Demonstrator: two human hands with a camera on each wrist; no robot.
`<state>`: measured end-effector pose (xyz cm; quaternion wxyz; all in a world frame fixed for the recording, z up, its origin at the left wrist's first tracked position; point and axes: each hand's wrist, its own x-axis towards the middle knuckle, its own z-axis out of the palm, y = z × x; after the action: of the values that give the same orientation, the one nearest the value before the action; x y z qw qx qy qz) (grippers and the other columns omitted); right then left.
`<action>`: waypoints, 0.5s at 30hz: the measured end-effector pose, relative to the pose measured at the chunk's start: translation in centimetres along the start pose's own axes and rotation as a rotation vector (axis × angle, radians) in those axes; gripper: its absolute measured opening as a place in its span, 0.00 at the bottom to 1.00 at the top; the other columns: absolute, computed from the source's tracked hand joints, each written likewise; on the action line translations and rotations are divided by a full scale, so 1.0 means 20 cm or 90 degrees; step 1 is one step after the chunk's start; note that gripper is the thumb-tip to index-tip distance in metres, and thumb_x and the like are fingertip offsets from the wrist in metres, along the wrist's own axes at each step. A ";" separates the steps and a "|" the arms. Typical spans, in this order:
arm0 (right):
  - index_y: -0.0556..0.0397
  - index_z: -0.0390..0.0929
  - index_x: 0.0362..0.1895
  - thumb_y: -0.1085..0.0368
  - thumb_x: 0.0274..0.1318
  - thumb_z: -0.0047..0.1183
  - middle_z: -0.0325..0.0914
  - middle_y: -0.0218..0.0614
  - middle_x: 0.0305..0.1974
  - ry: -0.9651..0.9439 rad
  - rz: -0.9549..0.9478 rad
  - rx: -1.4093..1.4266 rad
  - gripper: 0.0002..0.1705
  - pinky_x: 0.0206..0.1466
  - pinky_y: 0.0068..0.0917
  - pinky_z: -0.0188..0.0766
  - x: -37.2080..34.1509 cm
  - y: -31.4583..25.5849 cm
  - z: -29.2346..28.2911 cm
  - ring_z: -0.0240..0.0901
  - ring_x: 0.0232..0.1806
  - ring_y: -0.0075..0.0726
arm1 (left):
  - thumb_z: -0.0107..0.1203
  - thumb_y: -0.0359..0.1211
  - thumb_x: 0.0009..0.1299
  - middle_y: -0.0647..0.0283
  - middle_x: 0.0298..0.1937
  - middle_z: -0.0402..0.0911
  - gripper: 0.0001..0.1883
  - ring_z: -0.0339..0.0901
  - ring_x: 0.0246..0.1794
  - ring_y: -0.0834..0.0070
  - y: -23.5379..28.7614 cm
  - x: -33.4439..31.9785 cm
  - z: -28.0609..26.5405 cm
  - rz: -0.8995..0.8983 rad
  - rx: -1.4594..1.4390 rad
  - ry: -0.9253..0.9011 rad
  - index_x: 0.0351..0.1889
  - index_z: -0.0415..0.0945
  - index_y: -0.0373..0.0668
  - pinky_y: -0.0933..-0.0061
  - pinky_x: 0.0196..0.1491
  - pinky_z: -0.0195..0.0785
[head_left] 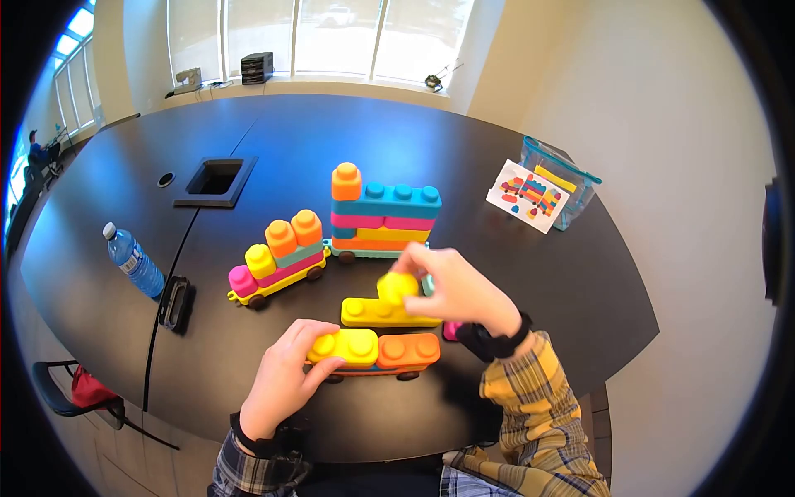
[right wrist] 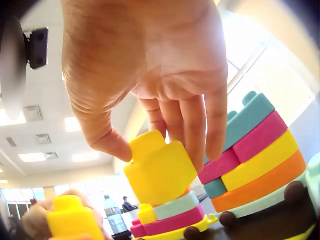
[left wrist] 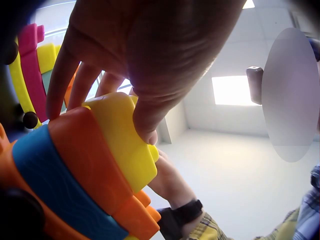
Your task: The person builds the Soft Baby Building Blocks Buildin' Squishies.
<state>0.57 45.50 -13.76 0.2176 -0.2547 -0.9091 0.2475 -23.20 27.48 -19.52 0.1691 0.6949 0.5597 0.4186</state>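
Observation:
Near the table's front, my left hand (head_left: 286,373) grips a two-stud yellow toy building block (head_left: 356,346) on top of a wheeled toy train car, thumb on one side and fingers on the other. Beside that block on the car sits an orange block (head_left: 409,351), with orange and blue layers (left wrist: 62,187) below. My right hand (head_left: 455,286) pinches a small single-stud yellow block (right wrist: 160,172) between thumb and fingertips. In the head view this block overlaps a long yellow piece (head_left: 364,311) lying just behind the car. Pink and mint pieces are partly hidden by my right hand.
Behind stand a tall stacked train car (head_left: 389,222) and a lower stepped car (head_left: 281,263). A picture card (head_left: 528,196) leans on a clear zip bag (head_left: 580,195) at right. A water bottle (head_left: 134,261) and dark case (head_left: 175,304) lie left, near a square table opening (head_left: 217,178).

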 end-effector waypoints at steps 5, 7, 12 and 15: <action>0.57 0.80 0.51 0.65 0.52 0.66 0.87 0.41 0.40 -0.034 0.039 0.119 0.21 0.45 0.31 0.82 -0.24 -0.16 0.03 0.87 0.43 0.41 | 0.69 0.33 0.69 0.53 0.51 0.82 0.20 0.83 0.50 0.50 0.00 0.00 0.00 -0.008 -0.001 -0.002 0.56 0.77 0.41 0.59 0.52 0.79; 0.57 0.78 0.52 0.63 0.58 0.67 0.85 0.46 0.45 -0.050 0.013 0.093 0.21 0.50 0.36 0.80 -0.28 -0.16 0.06 0.85 0.47 0.49 | 0.69 0.33 0.69 0.53 0.51 0.82 0.20 0.83 0.50 0.50 0.00 0.00 0.00 -0.004 0.001 -0.001 0.57 0.77 0.41 0.60 0.52 0.79; 0.57 0.76 0.56 0.60 0.63 0.67 0.83 0.50 0.49 -0.033 -0.007 0.095 0.22 0.57 0.42 0.78 -0.32 -0.14 0.19 0.82 0.52 0.57 | 0.69 0.32 0.69 0.53 0.51 0.82 0.20 0.82 0.51 0.50 0.00 0.00 0.00 -0.009 -0.006 0.000 0.57 0.78 0.40 0.59 0.53 0.78; 0.56 0.74 0.59 0.59 0.65 0.66 0.82 0.49 0.49 -0.006 0.003 0.134 0.24 0.58 0.42 0.76 -0.35 -0.09 0.27 0.81 0.53 0.56 | 0.68 0.27 0.66 0.51 0.51 0.81 0.21 0.81 0.53 0.51 0.01 0.00 0.00 -0.019 -0.025 -0.011 0.57 0.77 0.38 0.61 0.57 0.75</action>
<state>2.62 38.30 -18.83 0.2386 -0.2318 -0.8782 0.3436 -23.08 27.37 -19.40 0.1940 0.6864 0.5603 0.4210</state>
